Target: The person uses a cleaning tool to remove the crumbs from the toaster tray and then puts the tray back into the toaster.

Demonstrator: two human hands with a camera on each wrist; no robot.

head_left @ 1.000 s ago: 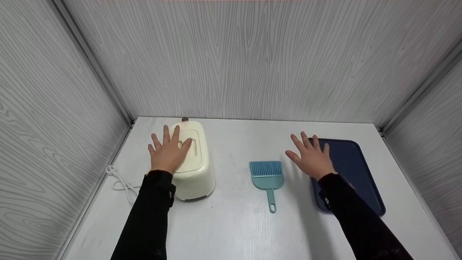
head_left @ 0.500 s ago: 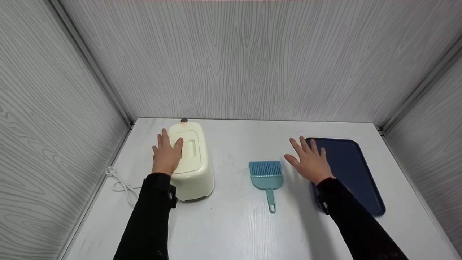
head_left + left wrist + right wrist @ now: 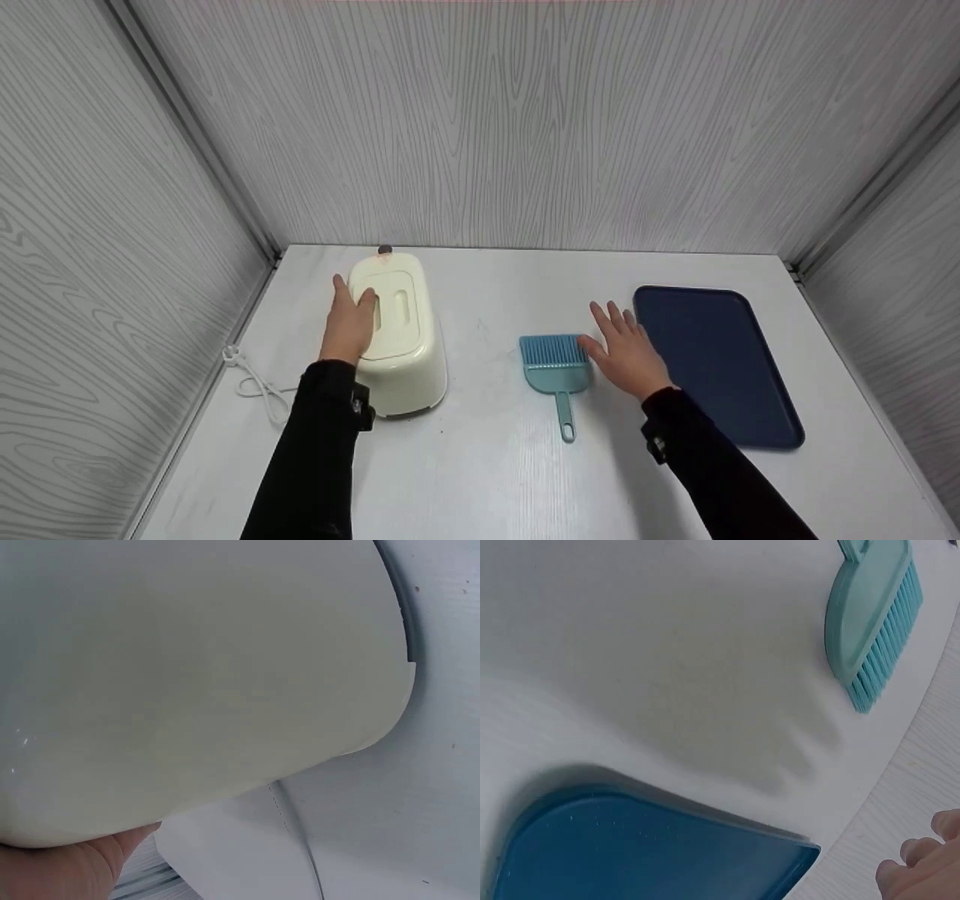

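A cream box with a rounded lid and two slots in its top stands left of centre in the head view. My left hand lies against its left edge, thumb by the near slot; the other fingers are mostly hidden. In the left wrist view part of that hand shows against the box's wall. A teal hand brush lies mid-table, bristles away from me. Over the table, just right of the brush, hovers my right hand, fingers spread and holding nothing.
A dark blue tray lies at the right of the white table. Left of the box is a looped white cord. Grey wood-grain panels wall in the back and both sides.
My left hand has slid from the lid's top to the box's left edge, its fingers drawing together. My right hand has come left and nearer to me, off the tray toward the brush.
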